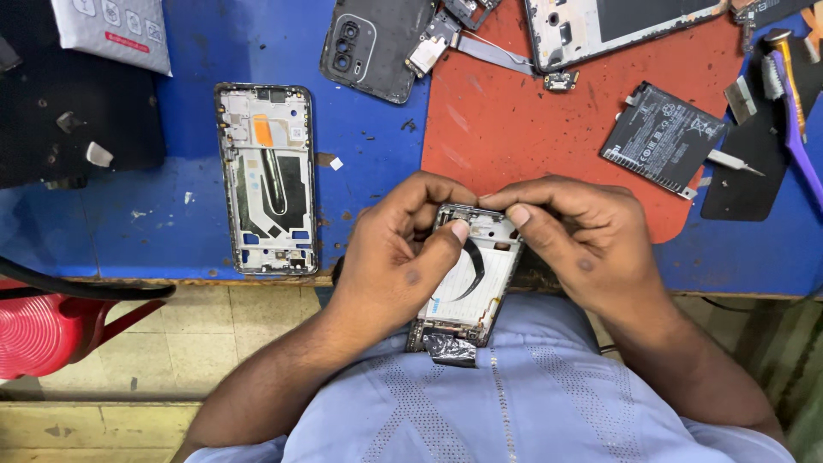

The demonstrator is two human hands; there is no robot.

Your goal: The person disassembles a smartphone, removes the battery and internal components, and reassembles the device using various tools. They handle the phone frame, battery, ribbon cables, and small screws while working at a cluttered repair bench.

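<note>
At the near edge of the blue table (120, 231), over the person's lap, with every place below told from the opened phone frame:
Opened phone frame (471, 283): held tilted between both hands, top end over the table's edge, bottom end against the light blue shirt (480, 411); a curved black ribbon cable (474, 267) lies across its white inside.
Left hand (390, 257): grips the frame's left side, thumb pressed down on the upper part of the frame, the other fingers curled behind the top edge.
Right hand (583, 236): covers the frame's upper right corner, thumb tip pressing the top edge close to the left thumb, fingers bent together over the rim.
Second phone frame (267, 178): lying flat on the table, well to the left of the held frame.
Red mat (531, 129): just beyond the held frame.
Battery (662, 137): on the mat's right part, up and right of the held frame.
Back cover (373, 47): farther off, up and left, with camera holes showing.
Red stool (43, 330): far left, below the table's edge.
</note>
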